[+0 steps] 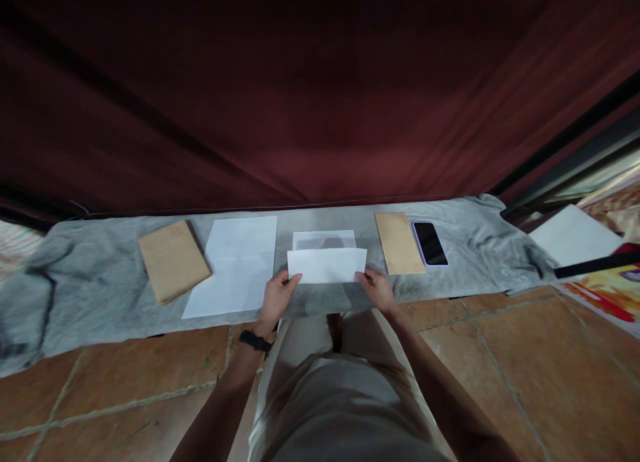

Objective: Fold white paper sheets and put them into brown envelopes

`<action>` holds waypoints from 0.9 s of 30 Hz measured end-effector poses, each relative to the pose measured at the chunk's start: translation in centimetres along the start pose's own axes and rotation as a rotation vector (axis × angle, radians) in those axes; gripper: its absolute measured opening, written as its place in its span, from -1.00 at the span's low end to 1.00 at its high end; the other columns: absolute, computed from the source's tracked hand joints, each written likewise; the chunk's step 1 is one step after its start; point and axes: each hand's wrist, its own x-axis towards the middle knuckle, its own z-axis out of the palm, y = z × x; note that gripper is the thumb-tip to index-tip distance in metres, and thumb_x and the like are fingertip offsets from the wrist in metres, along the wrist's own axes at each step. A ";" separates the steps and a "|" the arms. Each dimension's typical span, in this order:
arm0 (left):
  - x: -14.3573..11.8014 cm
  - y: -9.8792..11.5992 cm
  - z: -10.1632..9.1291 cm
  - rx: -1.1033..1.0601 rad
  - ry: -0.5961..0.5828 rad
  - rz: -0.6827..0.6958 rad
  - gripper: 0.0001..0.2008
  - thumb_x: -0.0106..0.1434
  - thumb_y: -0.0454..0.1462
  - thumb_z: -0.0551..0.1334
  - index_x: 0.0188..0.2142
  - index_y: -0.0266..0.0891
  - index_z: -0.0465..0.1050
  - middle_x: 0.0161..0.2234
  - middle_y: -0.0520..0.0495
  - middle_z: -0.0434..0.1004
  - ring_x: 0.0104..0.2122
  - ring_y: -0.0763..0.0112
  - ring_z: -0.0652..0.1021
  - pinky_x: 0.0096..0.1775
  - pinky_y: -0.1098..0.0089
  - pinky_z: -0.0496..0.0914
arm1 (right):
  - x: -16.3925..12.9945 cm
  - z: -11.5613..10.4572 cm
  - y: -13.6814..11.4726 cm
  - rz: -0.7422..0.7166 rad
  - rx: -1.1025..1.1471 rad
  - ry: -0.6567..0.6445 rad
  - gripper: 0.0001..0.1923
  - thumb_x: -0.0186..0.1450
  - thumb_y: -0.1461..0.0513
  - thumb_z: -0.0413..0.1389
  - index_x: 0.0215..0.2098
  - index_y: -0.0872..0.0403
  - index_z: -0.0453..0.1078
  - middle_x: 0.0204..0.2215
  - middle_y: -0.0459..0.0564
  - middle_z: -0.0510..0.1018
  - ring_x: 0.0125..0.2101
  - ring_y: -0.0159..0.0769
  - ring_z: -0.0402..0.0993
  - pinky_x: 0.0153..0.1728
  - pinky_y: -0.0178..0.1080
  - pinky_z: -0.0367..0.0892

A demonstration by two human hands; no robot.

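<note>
Folded paper point(327, 265) seemingly between hands point(327, 294).

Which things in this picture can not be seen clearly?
Head view:
- Folded white paper: any writing is too small; left hand and right hand cover its lower corners.
- Sheet behind it: lower part hidden by the folded paper.
- Black bar, right: cut off by the edge.
- Phone: screen dark.
</note>
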 end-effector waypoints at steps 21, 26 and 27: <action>3.0 3.9 2.1 0.600 0.141 -0.194 -0.77 0.34 -0.11 0.19 -0.22 -0.13 0.56 -0.34 -0.15 0.65 -0.33 0.17 0.61 -0.34 0.35 0.32 | 4.3 1.2 -2.3 0.294 -0.508 0.038 -0.66 0.48 0.05 0.02 -0.19 0.00 0.60 -0.27 0.12 0.69 -0.28 -0.17 0.64 -0.32 -0.30 0.36; 3.1 4.7 2.4 0.686 0.133 -0.191 -0.73 0.38 -0.12 0.14 -0.14 -0.17 0.56 -0.29 -0.23 0.66 -0.29 0.12 0.63 -0.28 0.31 0.36 | 5.1 1.5 -2.4 0.299 -0.526 0.057 -0.68 0.46 0.06 0.05 -0.19 0.02 0.60 -0.29 0.14 0.69 -0.29 -0.15 0.65 -0.28 -0.27 0.38; 3.2 4.8 2.4 0.697 0.131 -0.189 -0.72 0.38 -0.12 0.14 -0.12 -0.18 0.56 -0.28 -0.23 0.66 -0.28 0.11 0.63 -0.27 0.31 0.36 | 5.2 1.5 -2.4 0.302 -0.530 0.058 -0.68 0.46 0.06 0.05 -0.19 0.03 0.60 -0.30 0.15 0.68 -0.29 -0.15 0.65 -0.27 -0.25 0.39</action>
